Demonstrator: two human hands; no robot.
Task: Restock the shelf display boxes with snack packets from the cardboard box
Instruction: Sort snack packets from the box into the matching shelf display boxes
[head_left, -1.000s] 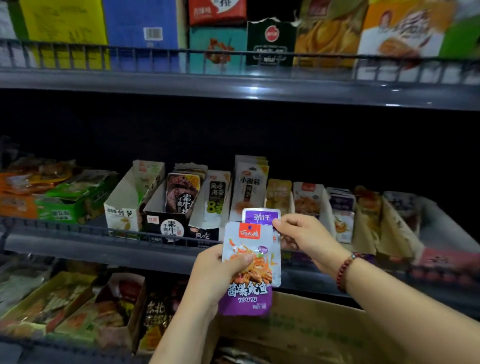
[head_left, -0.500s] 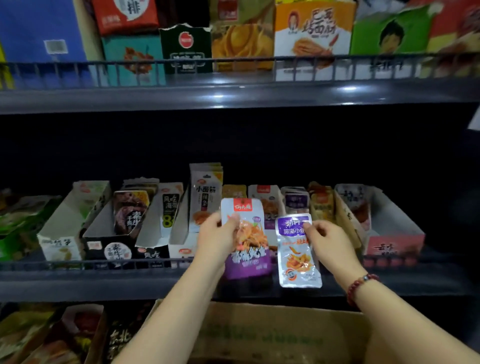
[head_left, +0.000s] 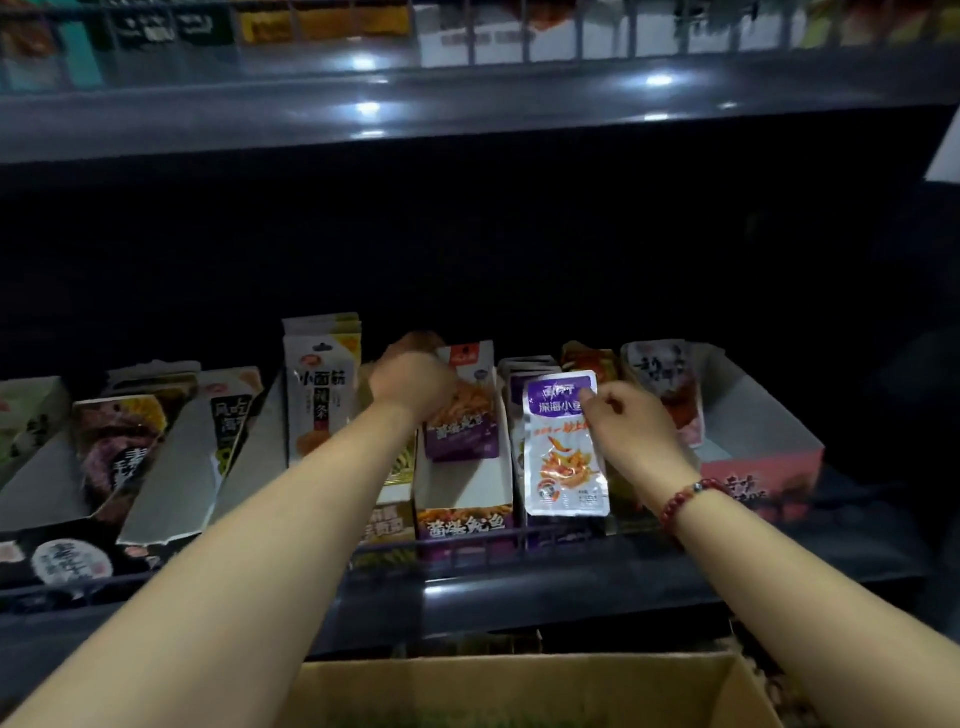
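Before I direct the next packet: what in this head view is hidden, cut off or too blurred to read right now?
- Cardboard box contents: cut off by the bottom edge, dark.
- Left hand fingers: hidden behind the hand; its grip on the purple squid packet is unclear.
- Display box under the silver fish packet held by the right hand: covered by that packet.
- Top shelf labels: blurred, cropped by the upper edge.

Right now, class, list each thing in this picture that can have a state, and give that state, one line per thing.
Left hand: grips the purple squid packet.
Purple squid packet: upright, partly inside its display box.
Squid display box: open-topped, on the shelf.
Right hand: pinches the silver fish packet.
Silver fish packet: upright, in front of its box.
Cardboard box: open, below the shelf.
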